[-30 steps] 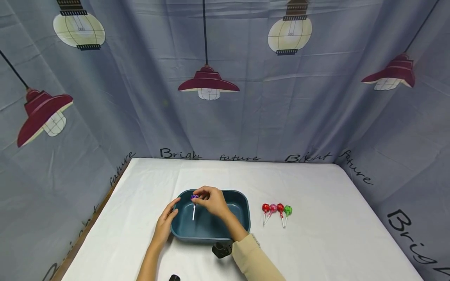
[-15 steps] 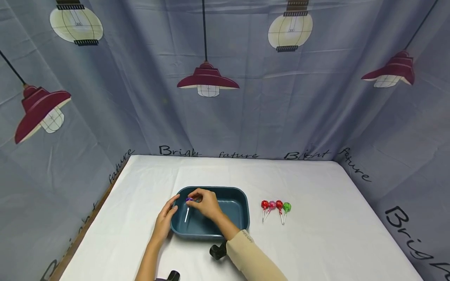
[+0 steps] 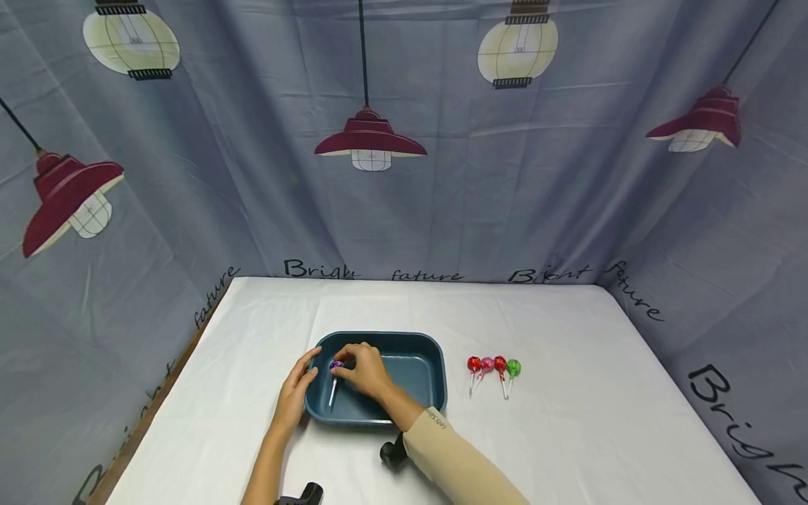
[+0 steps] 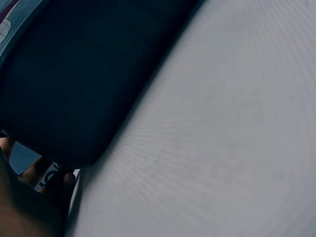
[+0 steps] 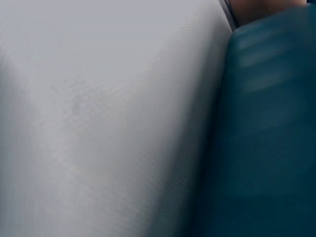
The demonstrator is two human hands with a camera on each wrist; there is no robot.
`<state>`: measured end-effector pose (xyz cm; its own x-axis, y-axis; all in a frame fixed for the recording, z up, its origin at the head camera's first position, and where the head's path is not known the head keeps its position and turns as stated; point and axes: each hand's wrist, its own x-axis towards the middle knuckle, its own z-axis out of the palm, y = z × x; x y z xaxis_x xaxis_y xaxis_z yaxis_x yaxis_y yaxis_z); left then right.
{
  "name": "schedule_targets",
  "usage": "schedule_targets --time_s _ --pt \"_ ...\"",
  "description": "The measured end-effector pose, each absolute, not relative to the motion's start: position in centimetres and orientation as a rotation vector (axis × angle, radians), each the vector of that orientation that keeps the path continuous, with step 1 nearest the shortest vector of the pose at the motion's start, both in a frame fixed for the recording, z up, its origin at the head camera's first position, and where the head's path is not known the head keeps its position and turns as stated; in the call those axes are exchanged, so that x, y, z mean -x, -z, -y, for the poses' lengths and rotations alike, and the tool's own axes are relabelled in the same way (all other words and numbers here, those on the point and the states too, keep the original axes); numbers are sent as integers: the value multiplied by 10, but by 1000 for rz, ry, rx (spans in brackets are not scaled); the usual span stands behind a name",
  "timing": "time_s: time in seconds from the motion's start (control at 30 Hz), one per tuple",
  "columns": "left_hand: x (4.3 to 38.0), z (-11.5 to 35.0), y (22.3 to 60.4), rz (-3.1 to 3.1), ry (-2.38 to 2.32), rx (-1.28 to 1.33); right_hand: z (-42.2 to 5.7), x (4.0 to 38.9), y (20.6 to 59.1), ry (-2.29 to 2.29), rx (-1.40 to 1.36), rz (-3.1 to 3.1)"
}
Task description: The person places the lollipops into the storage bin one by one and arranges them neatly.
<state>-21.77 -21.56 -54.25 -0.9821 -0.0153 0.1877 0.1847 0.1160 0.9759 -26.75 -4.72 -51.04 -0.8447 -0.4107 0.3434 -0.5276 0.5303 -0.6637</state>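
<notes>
Right grip pinching purple lollipop over teal tray, left grip alongside, four lollipops apart

Head view: the right hand partly covers the purple lollipop; the sleeve runs off the bottom edge. Left-wrist view: left hand cut off at lower left. Right-wrist view: tray blurred, cut off at right.

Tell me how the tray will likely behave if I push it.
The tray is probably stiff: its walls show no visible bowing by the left hand. Being low and wide, it seems unlikely to tip. Resting on the flat white table, it would probably slide when pushed.
</notes>
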Motion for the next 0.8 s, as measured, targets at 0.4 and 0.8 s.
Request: schedule_targets --time_s 0.4,0.8 --pt "222 215 544 2240 2020 164 44 277 513 -1126 -732 2725" --pt "219 215 542 2256 1979 126 47 277 513 -1016 -718 2825"
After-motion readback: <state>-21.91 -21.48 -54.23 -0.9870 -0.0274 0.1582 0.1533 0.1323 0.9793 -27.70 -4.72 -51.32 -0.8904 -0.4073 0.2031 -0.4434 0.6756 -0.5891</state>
